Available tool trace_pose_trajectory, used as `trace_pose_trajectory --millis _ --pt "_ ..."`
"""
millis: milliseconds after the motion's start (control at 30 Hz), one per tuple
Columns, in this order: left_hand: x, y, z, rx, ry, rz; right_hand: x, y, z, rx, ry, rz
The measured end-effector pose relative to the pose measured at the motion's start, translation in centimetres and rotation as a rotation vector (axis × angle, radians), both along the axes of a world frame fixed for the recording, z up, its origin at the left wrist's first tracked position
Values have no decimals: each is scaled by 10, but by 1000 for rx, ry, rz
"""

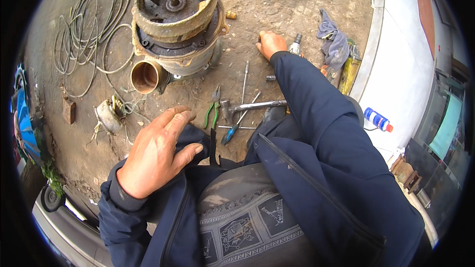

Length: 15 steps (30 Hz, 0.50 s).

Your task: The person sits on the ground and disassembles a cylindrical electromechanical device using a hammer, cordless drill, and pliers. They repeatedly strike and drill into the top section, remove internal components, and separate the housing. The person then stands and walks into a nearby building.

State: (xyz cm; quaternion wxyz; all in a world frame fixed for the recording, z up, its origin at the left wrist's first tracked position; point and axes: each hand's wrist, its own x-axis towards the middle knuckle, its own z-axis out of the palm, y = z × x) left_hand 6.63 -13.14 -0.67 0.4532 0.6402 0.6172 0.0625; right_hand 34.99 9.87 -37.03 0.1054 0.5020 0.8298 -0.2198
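The ground point(297, 0) was bare, packed dirt, stained and gritty, bounded on the right by a pale concrete kerb point(368, 54) and a white painted strip beyond it; this was outdoors, in daylight.

Largest on it was the rusted pump motor housing point(175, 24), opened at the top, with its round outlet pipe point(144, 76) facing the camera. Left of the housing lay a loose coil of grey cable point(84, 29). Below and right of the housing lay a hammer point(252, 106), green-handled pliers point(213, 111) and a blue-handled screwdriver point(231, 132). Right of the housing sat a crumpled grey rag point(332, 39).

The right hand point(271, 43) was pressed to the dirt just right of the housing, touching a small metal socket piece point(296, 45); whether its fingers gripped that piece I could not tell. The left hand point(158, 151) lay open and flat on the knee, holding nothing.

My judgement: leaning on that planted hand among scattered tools risked a slip onto the hammer head, and grit could get into the open housing.
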Motion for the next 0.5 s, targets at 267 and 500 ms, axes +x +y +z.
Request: trace_pose_trajectory --millis 267,500 --pt "3 10 -1 -16 -1 -24 2 -3 -2 66 50 126" --pt "8 16 -3 15 1 -29 21 39 -5 156 30 -152"
